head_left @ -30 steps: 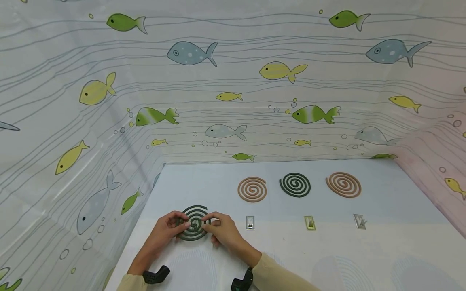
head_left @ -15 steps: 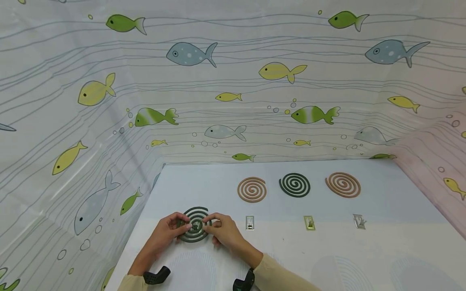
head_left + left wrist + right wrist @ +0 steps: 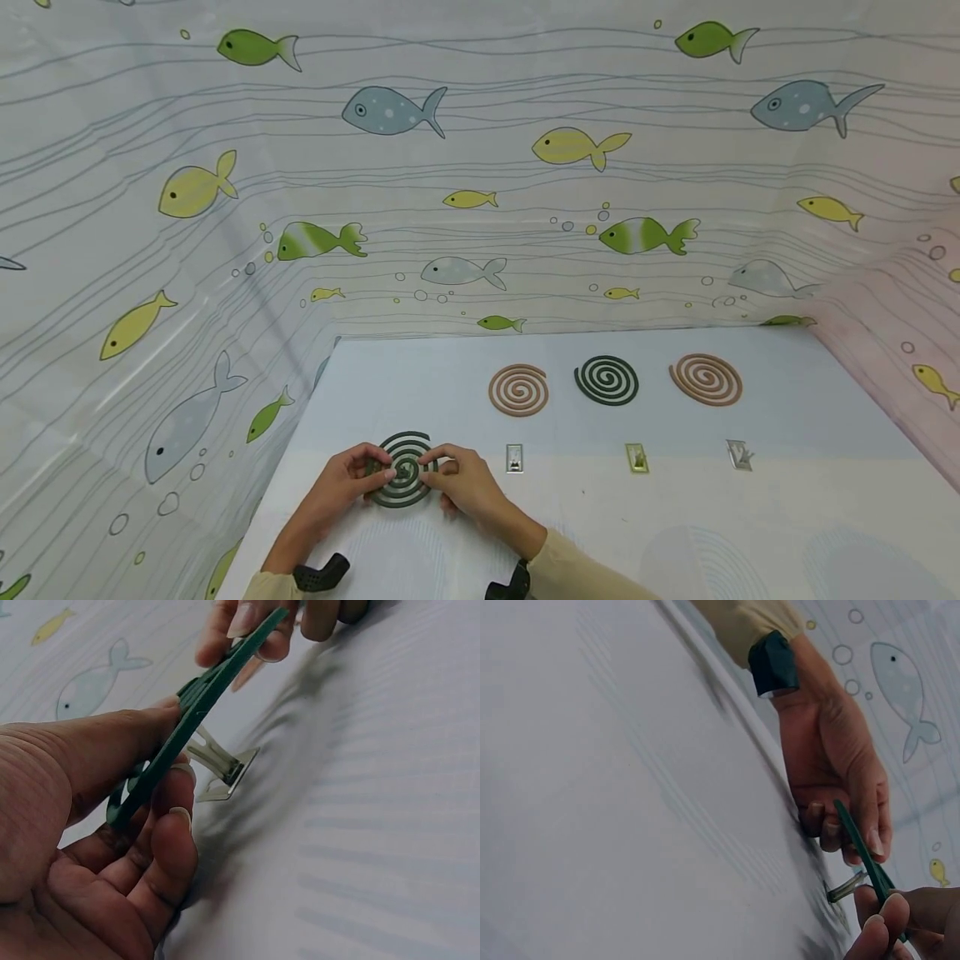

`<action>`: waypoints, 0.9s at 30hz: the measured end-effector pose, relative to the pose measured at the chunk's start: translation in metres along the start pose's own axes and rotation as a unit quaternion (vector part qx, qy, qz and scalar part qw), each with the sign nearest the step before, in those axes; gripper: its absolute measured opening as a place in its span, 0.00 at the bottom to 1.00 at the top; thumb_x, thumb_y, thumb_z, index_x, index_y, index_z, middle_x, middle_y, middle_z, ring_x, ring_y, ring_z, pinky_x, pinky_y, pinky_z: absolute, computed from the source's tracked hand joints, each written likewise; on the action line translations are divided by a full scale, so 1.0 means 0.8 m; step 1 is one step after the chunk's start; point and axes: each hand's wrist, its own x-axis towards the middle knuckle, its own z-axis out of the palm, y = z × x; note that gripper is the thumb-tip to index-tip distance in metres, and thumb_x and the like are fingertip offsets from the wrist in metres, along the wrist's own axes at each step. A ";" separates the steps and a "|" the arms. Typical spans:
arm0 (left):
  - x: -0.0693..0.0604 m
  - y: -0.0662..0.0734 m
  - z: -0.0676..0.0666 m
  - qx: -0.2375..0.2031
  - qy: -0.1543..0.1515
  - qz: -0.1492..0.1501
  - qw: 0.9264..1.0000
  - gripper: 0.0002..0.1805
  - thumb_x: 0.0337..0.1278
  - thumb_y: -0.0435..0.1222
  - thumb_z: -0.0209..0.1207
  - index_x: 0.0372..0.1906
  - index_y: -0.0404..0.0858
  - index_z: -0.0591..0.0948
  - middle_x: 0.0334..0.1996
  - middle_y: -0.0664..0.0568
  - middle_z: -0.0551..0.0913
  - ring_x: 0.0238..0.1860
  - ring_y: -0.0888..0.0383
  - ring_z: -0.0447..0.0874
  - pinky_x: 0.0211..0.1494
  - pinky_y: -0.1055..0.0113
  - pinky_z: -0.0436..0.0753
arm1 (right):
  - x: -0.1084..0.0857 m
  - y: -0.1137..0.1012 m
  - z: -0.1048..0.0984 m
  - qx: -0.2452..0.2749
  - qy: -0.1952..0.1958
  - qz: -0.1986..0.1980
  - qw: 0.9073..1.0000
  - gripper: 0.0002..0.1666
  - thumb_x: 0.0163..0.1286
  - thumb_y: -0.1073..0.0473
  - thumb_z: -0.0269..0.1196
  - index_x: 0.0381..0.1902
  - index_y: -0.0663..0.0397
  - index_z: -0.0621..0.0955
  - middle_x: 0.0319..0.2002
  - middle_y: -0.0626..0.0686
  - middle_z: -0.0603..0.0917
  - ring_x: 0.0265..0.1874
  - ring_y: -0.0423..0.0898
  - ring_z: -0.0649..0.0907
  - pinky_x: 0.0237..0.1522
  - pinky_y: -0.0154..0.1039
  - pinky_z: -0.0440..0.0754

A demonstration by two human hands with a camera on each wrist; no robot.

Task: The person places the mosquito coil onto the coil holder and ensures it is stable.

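Left hand and right hand pinch a dark green spiral coil above the white tabletop, a thin metal stand at its underside; whether joined is unclear. Apparently untreated: two brown spiral coils, another green one and three small rectangular metal stands.

Left hand pinching between thumb and curled fingers; right hand facing it, also pinching with thumb and fingertips. Left forearm reaching forward and rightward; right forearm angling in leftward.
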 end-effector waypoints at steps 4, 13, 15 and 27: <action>0.000 0.000 0.000 0.001 0.002 0.001 1.000 0.20 0.60 0.35 0.72 0.51 0.28 0.79 0.39 0.46 0.83 0.30 0.59 0.77 0.28 0.68 0.78 | 0.000 -0.001 0.000 -0.003 -0.002 -0.002 1.000 0.11 0.70 0.62 0.69 0.50 0.52 0.86 0.20 0.51 0.78 0.09 0.40 0.69 0.13 0.32 0.68; 0.000 0.000 -0.002 0.006 0.028 0.005 1.000 0.19 0.60 0.34 0.72 0.50 0.29 0.80 0.39 0.45 0.84 0.29 0.59 0.77 0.26 0.68 0.78 | 0.004 -0.006 0.004 -0.007 -0.011 -0.018 1.000 0.11 0.71 0.61 0.69 0.50 0.50 0.86 0.20 0.53 0.79 0.10 0.39 0.69 0.14 0.33 0.69; 0.001 -0.001 -0.003 0.008 0.035 0.002 0.999 0.18 0.59 0.34 0.72 0.50 0.30 0.80 0.39 0.45 0.83 0.29 0.59 0.76 0.26 0.68 0.77 | 0.006 -0.006 0.006 -0.012 -0.008 -0.022 1.000 0.11 0.71 0.61 0.69 0.50 0.50 0.86 0.21 0.54 0.81 0.10 0.39 0.70 0.14 0.33 0.69; 0.003 -0.002 -0.005 0.010 0.037 -0.004 0.999 0.18 0.59 0.34 0.72 0.50 0.30 0.80 0.39 0.43 0.82 0.27 0.58 0.74 0.23 0.65 0.79 | 0.010 -0.001 0.008 -0.023 -0.011 -0.018 1.000 0.10 0.73 0.60 0.67 0.50 0.51 0.86 0.21 0.56 0.82 0.09 0.39 0.71 0.13 0.32 0.70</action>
